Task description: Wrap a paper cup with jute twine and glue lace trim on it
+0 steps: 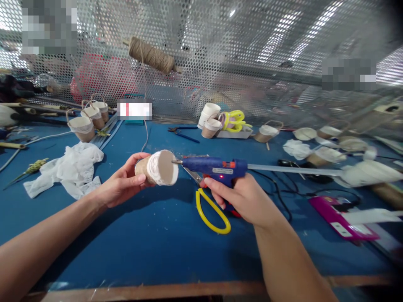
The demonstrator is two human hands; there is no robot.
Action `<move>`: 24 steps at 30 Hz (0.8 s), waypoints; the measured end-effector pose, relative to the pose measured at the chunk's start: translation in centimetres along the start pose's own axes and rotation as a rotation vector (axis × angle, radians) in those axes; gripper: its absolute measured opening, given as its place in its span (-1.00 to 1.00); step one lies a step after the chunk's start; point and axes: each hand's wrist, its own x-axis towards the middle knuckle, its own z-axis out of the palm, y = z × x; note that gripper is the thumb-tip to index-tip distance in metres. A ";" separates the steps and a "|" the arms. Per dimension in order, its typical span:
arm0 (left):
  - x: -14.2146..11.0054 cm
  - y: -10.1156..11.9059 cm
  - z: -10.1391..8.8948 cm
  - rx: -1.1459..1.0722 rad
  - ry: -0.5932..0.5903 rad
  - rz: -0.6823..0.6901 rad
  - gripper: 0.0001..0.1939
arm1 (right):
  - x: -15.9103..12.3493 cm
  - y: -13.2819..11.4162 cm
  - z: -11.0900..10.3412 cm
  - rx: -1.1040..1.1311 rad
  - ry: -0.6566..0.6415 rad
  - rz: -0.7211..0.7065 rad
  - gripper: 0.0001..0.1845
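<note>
a craft workshop is showing: twine [151, 54] hanging beyond the left hand [121, 184], scissors [213, 205] lying beside the right hand [247, 196].

Back: perforated metal screen [217, 46]; roll of brown twine [150, 54] slantwise in front of it, loose strand hanging down; left: crumpled white cloth [74, 167] on blue tabletop [141, 256], dried sprig [34, 166] just beside it, three handled baskets [82, 129] in row behind; back centre: blue-handled pliers [187, 136], lying flat; to their right, white cup [209, 111], near yellow loops [236, 119]; farther right, another small basket [265, 134], handle raised; right: purple power strip [330, 212], partly covered by white strip [368, 215], far end blurred.
</note>
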 end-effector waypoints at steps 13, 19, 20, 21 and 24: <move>0.1 -0.1 -0.1 0.007 0.023 0.034 -0.60 | 0.0 0.1 0.0 0.068 -0.028 -0.018 -0.62; 0.0 0.0 0.0 -0.020 0.043 0.046 -0.57 | -0.1 0.1 0.1 0.134 -0.150 0.022 -0.69; 0.0 0.0 0.1 -0.033 0.040 0.047 -0.57 | 0.0 0.1 0.1 0.178 -0.152 0.016 -0.70; 0.0 0.0 0.1 -0.050 0.038 0.044 -0.58 | 0.0 0.1 0.2 0.227 -0.142 0.007 -0.71; -0.1 -0.1 0.2 -0.110 0.043 -0.029 -0.60 | 0.2 0.1 0.5 0.378 -0.091 -0.020 -0.71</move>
